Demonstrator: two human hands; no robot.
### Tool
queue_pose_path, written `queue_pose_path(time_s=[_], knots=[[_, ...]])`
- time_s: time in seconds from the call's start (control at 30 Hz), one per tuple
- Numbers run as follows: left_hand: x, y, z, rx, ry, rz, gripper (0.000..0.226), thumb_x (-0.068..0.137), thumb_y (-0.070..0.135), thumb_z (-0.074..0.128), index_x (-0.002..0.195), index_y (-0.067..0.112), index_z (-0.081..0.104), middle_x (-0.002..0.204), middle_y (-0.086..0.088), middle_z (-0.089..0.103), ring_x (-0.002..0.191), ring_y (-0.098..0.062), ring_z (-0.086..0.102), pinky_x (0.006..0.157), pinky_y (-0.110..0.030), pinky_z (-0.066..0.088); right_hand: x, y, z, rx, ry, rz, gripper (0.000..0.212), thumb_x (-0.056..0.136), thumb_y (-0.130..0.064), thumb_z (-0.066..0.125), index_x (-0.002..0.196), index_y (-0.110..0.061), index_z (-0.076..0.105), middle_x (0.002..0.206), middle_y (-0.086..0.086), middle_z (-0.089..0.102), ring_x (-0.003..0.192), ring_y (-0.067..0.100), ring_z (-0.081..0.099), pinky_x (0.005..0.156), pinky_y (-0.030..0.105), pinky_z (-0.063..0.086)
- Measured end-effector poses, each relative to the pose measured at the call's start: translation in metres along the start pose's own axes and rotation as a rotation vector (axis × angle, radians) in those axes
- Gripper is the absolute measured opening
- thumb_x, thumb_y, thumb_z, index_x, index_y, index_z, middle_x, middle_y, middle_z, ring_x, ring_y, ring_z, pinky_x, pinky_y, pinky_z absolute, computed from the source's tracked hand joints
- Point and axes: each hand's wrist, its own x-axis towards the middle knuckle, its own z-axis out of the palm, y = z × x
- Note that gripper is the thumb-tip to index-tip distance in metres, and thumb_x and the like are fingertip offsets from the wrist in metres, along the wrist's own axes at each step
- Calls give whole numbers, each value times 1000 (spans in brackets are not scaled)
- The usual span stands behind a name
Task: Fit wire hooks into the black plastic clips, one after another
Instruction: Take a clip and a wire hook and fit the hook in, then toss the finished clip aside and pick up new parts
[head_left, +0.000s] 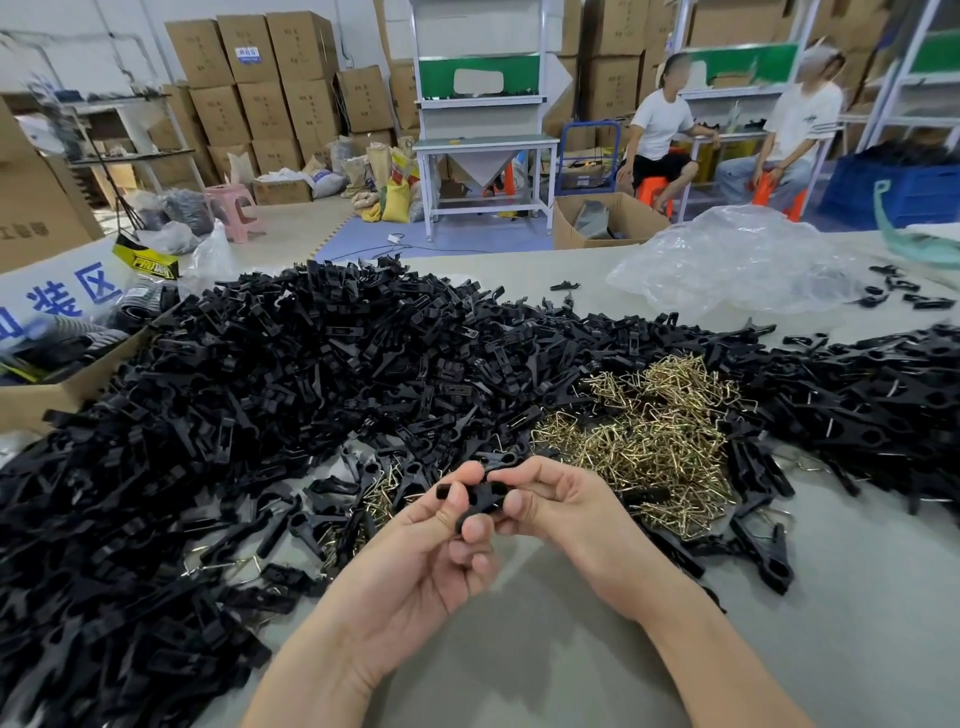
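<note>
The clip (482, 498) pinched between the left hand (431, 556) and right hand (553, 501) is mostly buried under fingertips, so no telling whether anything's fitted into it. The clip pile (208, 415) left of the left hand runs off the frame edge, and the forearms (322, 670) get cut off at the bottom.

Bright even indoor light, soft shadows under forearms, wide-angle edge bending

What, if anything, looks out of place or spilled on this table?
Nothing looks damaged. Some wire hooks lie scattered among the black clips, left of the hook pile, and a few stray clips lie beside the plastic bag.
</note>
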Motion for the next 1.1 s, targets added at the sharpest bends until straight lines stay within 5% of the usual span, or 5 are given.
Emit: queue_pose_path(time_s=[0.33, 0.67, 0.8, 0.97, 1.1], knots=[[19, 3, 7, 118, 122, 86, 40, 95, 45, 52, 113, 12, 67, 72, -1, 64, 51, -9, 57, 53, -26, 56, 0, -9, 3, 59, 217, -49, 39, 76, -23, 76, 111, -7, 66, 98, 12, 78, 84, 15, 72, 78, 23, 58], [26, 2, -11, 91, 125, 83, 40, 87, 40, 58, 115, 13, 69, 76, -2, 64, 56, -11, 61, 56, -27, 59, -23, -134, -105, 744, 711, -516, 31, 90, -10, 70, 117, 3, 64, 118, 16, 73, 101, 17, 73, 87, 24, 59], [27, 0, -7, 129, 197, 137, 34, 95, 39, 53, 108, 13, 70, 73, -2, 64, 55, -11, 61, 55, -27, 59, -32, -122, -99, 711, 633, -370, 32, 90, -15, 70, 116, 4, 65, 120, 21, 71, 104, 21, 73, 85, 24, 60], [16, 1, -9, 781, 475, 667, 23, 104, 30, 49, 99, 28, 72, 74, 3, 68, 57, -14, 57, 51, -28, 49, -20, -55, -28, 439, 479, -161, 22, 98, -11, 60, 117, -4, 68, 106, 23, 74, 89, 25, 74, 74, 26, 61], [7, 4, -22, 1418, 805, 920, 16, 99, 25, 54, 106, 31, 67, 102, 3, 69, 96, -24, 59, 84, -40, 46, -3, -15, 15, 55, 355, -131, 24, 105, -8, 49, 119, -13, 67, 94, 17, 77, 80, 21, 73, 74, 26, 59]])
